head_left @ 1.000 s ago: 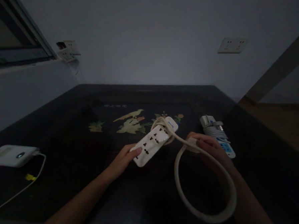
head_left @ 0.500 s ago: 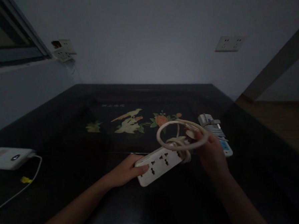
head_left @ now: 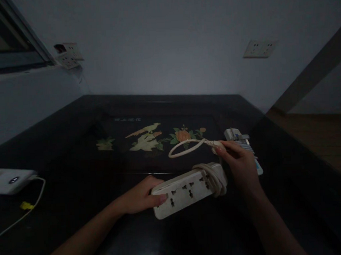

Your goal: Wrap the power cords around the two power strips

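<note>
My left hand (head_left: 145,195) grips the near left end of a white power strip (head_left: 181,191), thumb on its socket face. The strip is tilted, its right end farther from me. White cord (head_left: 216,178) is wound around that right end. Pinched in the fingers of my right hand (head_left: 237,160) is the cord's plug (head_left: 218,146), above and right of the strip. From the plug a loose loop of cord (head_left: 184,152) hangs out to the left over the table. The plug's prongs are hidden by my fingers.
The dark table (head_left: 164,234) bears a bird-and-flower picture (head_left: 145,142). A second power strip (head_left: 232,133) with wound cord lies behind my right hand. A white device (head_left: 11,179) with a cable sits at the left. Wall sockets (head_left: 260,48) are on the back wall.
The cord loop has swung left and flattened, and fewer turns cross between plug and strip. My right hand has the plug clear of the wound cord. My left hand keeps its hold.
</note>
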`<state>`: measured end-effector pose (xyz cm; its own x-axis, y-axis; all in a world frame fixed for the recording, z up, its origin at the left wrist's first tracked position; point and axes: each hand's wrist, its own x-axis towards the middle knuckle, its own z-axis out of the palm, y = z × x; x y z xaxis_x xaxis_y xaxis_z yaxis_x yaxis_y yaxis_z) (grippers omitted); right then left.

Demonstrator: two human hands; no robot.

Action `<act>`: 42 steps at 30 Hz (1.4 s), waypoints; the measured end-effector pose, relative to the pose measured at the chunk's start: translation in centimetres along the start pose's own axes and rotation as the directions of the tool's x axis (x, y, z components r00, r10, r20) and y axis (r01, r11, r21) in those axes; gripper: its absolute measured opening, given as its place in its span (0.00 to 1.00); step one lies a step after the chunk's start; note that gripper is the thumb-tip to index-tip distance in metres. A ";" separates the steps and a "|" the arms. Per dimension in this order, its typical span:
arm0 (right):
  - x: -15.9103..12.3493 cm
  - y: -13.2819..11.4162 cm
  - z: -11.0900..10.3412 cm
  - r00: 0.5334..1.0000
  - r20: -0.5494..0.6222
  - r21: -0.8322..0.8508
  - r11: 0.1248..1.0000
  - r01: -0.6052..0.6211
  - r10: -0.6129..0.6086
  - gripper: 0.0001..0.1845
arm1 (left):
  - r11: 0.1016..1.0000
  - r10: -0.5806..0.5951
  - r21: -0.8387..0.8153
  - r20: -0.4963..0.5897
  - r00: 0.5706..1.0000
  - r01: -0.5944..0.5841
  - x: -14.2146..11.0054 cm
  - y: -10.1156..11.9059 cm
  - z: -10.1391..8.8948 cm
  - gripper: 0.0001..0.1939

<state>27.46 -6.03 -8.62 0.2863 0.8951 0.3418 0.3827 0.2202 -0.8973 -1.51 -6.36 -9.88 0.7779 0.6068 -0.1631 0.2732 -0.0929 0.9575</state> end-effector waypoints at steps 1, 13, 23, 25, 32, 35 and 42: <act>0.1 0.1 -0.2 1.000 0.000 0.000 1.000 -0.004 0.004 0.11 | 1.000 -0.005 -0.020 -0.003 1.000 0.005 -0.1 0.1 -0.1 0.22; 0.9 0.6 -1.4 0.995 0.093 -0.188 0.981 0.053 -0.036 0.13 | 0.962 -0.072 -0.272 -0.251 0.965 0.001 -0.6 -1.7 -1.7 0.22; 1.0 0.6 -1.9 0.970 0.241 -0.239 0.969 0.057 0.002 0.13 | 0.914 -0.158 -0.398 -0.526 0.836 -0.078 0.6 -2.1 -2.2 0.23; 1.0 0.4 -1.9 0.967 0.255 -0.207 0.977 0.055 0.000 0.12 | 0.916 -0.172 -0.394 -0.546 0.820 -0.071 0.7 -2.2 -2.2 0.23; 0.8 -0.4 -1.8 0.941 0.331 -0.065 0.997 -0.050 0.069 0.13 | 0.941 -0.174 -0.337 -0.590 0.788 -0.044 0.8 -2.5 -2.5 0.22; 0.7 -0.8 -1.9 0.925 0.375 -0.018 0.998 -0.063 0.065 0.13 | 0.935 -0.176 -0.349 -0.601 0.779 -0.058 0.8 -2.5 -2.5 0.22; 0.3 -1.9 -1.9 0.844 0.530 0.044 0.996 0.075 -0.087 0.10 | 0.948 -0.111 -0.292 -0.674 0.731 -0.124 0.5 -3.1 -2.7 0.19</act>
<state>28.50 -6.93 -6.27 -0.2570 0.9413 0.2188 0.3639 0.3040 -0.8804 -3.52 -3.64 -12.29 0.1568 0.9855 -0.0654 -0.0027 0.0667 0.9978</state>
